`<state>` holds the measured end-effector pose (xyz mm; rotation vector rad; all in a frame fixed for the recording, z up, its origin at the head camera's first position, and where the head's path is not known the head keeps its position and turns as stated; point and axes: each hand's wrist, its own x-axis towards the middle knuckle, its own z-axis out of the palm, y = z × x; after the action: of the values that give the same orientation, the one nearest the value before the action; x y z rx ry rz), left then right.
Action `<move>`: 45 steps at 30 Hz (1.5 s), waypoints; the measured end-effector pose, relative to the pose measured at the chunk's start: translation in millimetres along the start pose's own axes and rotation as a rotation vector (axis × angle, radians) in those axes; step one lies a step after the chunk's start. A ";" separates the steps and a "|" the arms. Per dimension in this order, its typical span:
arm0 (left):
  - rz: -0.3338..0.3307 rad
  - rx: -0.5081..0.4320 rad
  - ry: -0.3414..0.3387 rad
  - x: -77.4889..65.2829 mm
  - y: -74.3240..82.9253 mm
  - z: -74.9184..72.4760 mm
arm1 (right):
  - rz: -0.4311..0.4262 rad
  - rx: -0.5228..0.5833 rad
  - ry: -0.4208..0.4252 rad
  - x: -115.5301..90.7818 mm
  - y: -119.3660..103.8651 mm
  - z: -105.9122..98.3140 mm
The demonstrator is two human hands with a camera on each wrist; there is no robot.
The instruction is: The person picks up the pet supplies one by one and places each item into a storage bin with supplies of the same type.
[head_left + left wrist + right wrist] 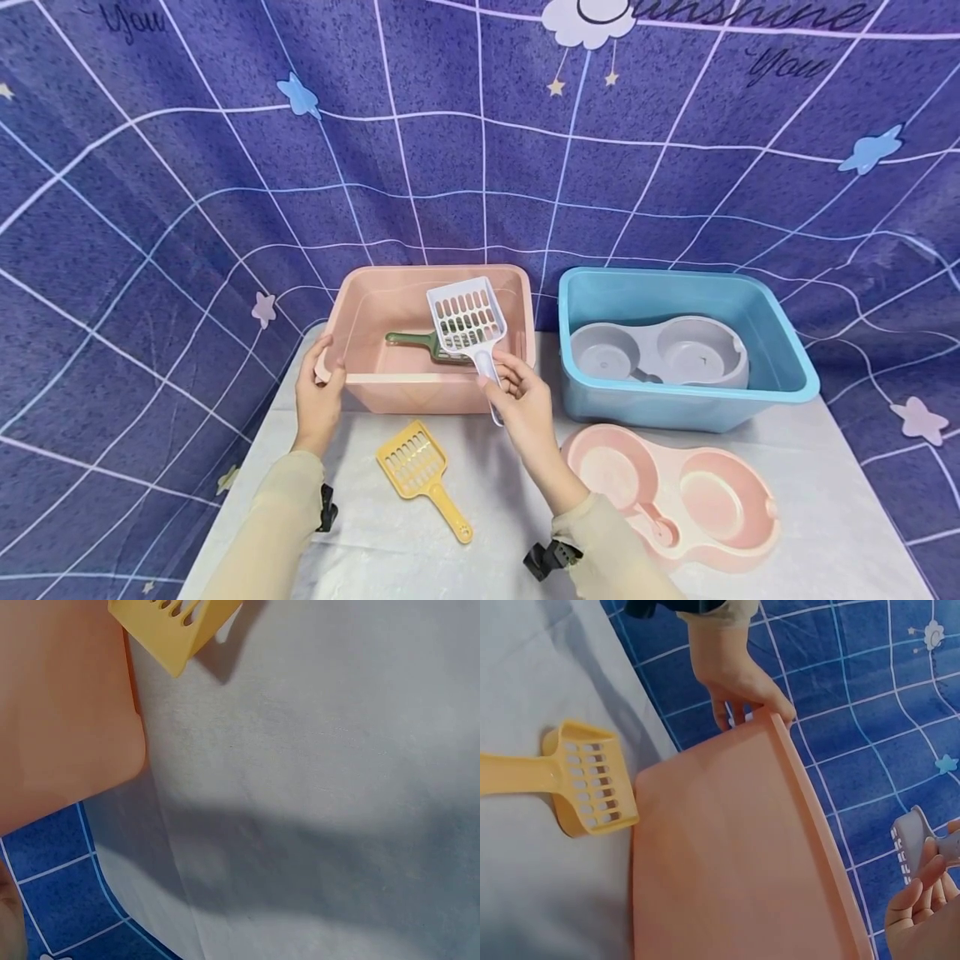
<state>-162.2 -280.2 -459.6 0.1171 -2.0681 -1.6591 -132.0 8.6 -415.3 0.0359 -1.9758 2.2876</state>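
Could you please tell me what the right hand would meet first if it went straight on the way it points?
Likely the pink bin, just ahead of the right hand and its white scoop. Depth is unclear, though: if high enough, it might pass over to the curtain.

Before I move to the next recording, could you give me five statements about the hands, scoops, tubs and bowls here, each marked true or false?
1. The right hand holds the pale scoop. True.
2. The left hand rests on the yellow scoop. False: it holds the pink tub by its rim; the yellow scoop lies on the table.
3. The gray double bowl is inside the blue tub. True.
4. The green scoop is inside the blue tub too. False: it lies in the pink tub.
5. The pink double bowl is on the table, on the near side of the blue tub. True.
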 end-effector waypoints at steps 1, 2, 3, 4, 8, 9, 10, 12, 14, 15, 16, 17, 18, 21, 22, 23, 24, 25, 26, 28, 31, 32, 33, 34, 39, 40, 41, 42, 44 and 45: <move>-0.006 0.005 0.001 -0.2 0.4 -0.1 | 0.000 -0.005 -0.002 1.0 -0.4 0.0; -0.011 0.009 0.000 -0.4 0.7 -0.2 | 0.000 -0.009 -0.004 2.2 -0.5 0.1; -0.015 0.012 -0.002 -0.4 1.1 -0.3 | -0.001 -0.010 -0.006 3.2 -0.7 0.1; -0.019 0.016 -0.002 -0.4 1.3 -0.4 | -0.003 -0.010 -0.007 4.2 -0.9 0.2; -0.026 0.026 -0.006 0.0 1.7 -0.8 | -0.009 -0.016 -0.012 8.6 -1.3 1.2; -0.026 0.029 -0.006 0.1 1.6 -0.8 | -0.011 -0.018 -0.013 9.7 -1.3 1.4; -0.027 0.033 -0.006 0.1 1.5 -0.9 | -0.011 -0.024 -0.014 10.8 -1.5 1.6; -0.024 0.031 -0.004 0.5 0.8 -0.7 | -0.010 -0.034 -0.016 13.4 -1.0 1.9; -0.021 0.030 -0.002 0.6 0.1 -0.6 | -0.011 -0.042 -0.021 16.0 -0.5 2.0; -0.021 0.027 -0.001 0.7 0.1 -0.5 | -0.011 -0.045 -0.023 17.4 -0.2 2.1; -0.020 0.024 0.000 0.8 0.1 -0.5 | -0.011 -0.047 -0.025 18.9 0.0 2.3; -0.019 0.020 0.000 0.8 0.1 -0.4 | -0.011 -0.049 -0.025 20.5 0.7 2.4; -0.019 0.019 -0.001 0.8 0.3 -0.4 | -0.011 -0.051 -0.027 21.7 0.8 2.5; -0.016 0.016 0.000 0.7 0.5 -0.4 | -0.016 -0.057 -0.029 25.7 2.5 2.7; -0.011 0.012 0.001 0.7 0.4 -0.3 | -0.019 -0.062 -0.031 27.0 3.2 2.6; -0.009 0.010 0.002 0.6 0.3 -0.2 | -0.024 -0.069 -0.033 28.1 3.9 2.4; -0.005 0.008 0.003 0.6 0.1 -0.1 | -0.030 -0.075 -0.038 29.2 4.4 2.3; -0.001 0.006 0.003 0.6 -0.3 0.0 | -0.035 -0.080 -0.042 30.6 5.0 2.2; 0.001 0.005 0.003 0.5 -0.5 0.0 | -0.039 -0.087 -0.046 32.0 5.6 2.2; 0.006 0.007 0.004 0.4 -0.5 0.2 | -0.044 -0.097 -0.053 34.8 6.7 2.3; 0.007 0.008 0.003 0.2 -0.1 0.3 | -0.043 -0.108 -0.063 39.4 7.9 3.0; 0.008 0.010 0.003 0.2 0.3 0.4 | -0.039 -0.114 -0.065 41.0 8.3 3.3; 0.009 0.014 0.003 0.1 0.6 0.4 | -0.034 -0.120 -0.068 42.4 8.3 3.6; 0.008 0.017 0.003 0.0 0.7 0.3 | -0.032 -0.124 -0.072 43.9 8.5 3.9; 0.004 0.026 0.005 -0.6 1.3 0.5 | -0.023 -0.111 -0.082 48.9 7.7 5.0; 0.002 0.023 0.006 -0.7 1.3 0.6 | -0.024 -0.108 -0.081 49.8 7.6 5.1; 0.000 0.023 0.005 -0.7 1.1 0.8 | -0.024 -0.105 -0.081 50.5 7.5 5.0; -0.001 0.023 0.005 -0.7 1.0 1.0 | -0.024 -0.106 -0.080 51.3 7.3 4.9; -0.006 0.022 0.006 -0.4 0.7 0.9 | -0.029 -0.114 -0.079 53.1 6.9 5.2; -0.007 0.021 0.005 -0.1 0.6 0.9 | -0.033 -0.121 -0.078 54.2 7.3 5.2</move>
<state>-162.4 -279.2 -459.2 0.1355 -2.0837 -1.6393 -186.9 6.4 -416.5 0.1481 -2.1315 2.1741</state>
